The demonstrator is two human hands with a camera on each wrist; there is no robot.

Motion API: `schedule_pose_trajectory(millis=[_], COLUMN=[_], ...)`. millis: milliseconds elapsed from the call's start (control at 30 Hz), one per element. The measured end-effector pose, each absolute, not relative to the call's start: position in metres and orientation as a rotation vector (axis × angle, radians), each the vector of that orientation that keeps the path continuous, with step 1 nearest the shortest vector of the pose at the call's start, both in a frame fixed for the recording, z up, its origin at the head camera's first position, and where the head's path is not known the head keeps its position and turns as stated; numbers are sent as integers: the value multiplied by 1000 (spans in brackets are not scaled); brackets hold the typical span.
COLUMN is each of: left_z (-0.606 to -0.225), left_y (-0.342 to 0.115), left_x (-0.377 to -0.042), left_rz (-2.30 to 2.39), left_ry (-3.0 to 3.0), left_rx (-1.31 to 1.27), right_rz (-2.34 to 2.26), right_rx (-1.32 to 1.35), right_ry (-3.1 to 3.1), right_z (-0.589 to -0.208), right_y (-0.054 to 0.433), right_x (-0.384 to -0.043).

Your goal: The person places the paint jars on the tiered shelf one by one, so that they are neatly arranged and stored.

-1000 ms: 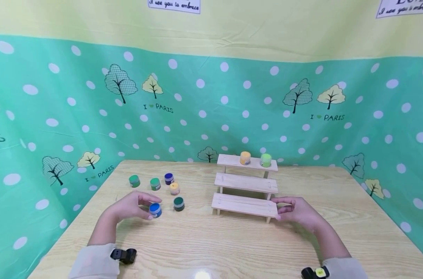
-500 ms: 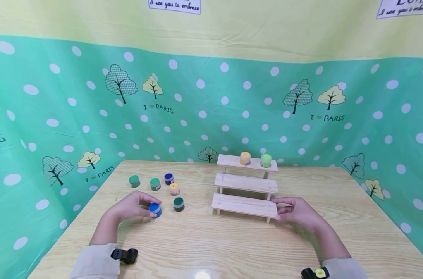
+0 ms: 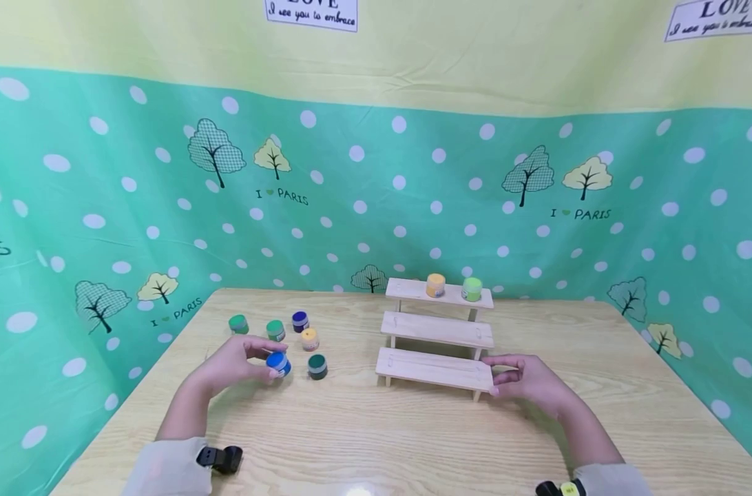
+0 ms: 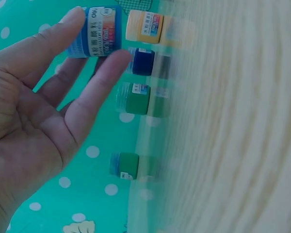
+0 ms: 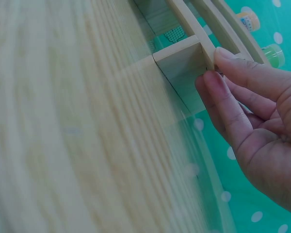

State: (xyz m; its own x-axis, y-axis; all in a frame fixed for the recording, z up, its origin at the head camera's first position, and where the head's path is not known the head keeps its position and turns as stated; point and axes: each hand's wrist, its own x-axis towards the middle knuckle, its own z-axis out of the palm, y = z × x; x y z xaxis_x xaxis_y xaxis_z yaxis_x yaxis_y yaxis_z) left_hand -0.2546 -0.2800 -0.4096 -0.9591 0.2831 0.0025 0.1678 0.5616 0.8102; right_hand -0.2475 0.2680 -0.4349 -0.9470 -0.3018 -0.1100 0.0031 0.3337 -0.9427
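My left hand [image 3: 233, 365] pinches a blue paint jar [image 3: 279, 364] between thumb and fingers. In the left wrist view the jar [image 4: 103, 31] is off the tabletop, with its label showing. My right hand [image 3: 531, 382] grips the right end of the lowest step of a three-tier wooden stand [image 3: 434, 370]. The right wrist view has the thumb on top of that board [image 5: 211, 53] and fingertips under it. On the top step stand an orange paint jar [image 3: 435, 285] and a light green one [image 3: 472, 289].
Left of the stand, several jars stand on the wooden table [image 3: 363, 434]: dark green [image 3: 317, 367], pale orange [image 3: 310, 339], dark blue [image 3: 299, 322] and two green ones, nearer [image 3: 275, 331] and farther left [image 3: 238, 324]. A dotted curtain [image 3: 326, 241] hangs behind.
My left hand has closed its grip on the blue jar and raised it slightly from the table. The right hand keeps its hold on the stand. The head view has tilted up a little.
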Motion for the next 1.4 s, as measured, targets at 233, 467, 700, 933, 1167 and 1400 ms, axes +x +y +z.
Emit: schedule_pose_trajectory(millis=[233, 467, 700, 933, 1167, 1400], left_z=[-405, -399, -395, -392, -391, -387], left_y=[-273, -267, -251, -238, -227, -214], left_x=[-252, -248, -249, -246, -244, -240], left_rz=[1419, 1459, 1541, 1626, 1735, 1844], left_ry=[2694, 2712, 2653, 2617, 2558, 2457], left_rx=[373, 369, 452, 454, 510, 591], right_rz=[-1660, -1661, -1676, -1689, -1684, -1683], right_rx=[-279, -290, -285, -297, -296, -294], right_ry=[2324, 2330, 2319, 2297, 2308, 2305], right_z=[-435, -433, -434, -435, -433, -435], right_y=[268, 263, 267, 268, 267, 267], right_x=[-247, -246, -245, -247, -246, -246])
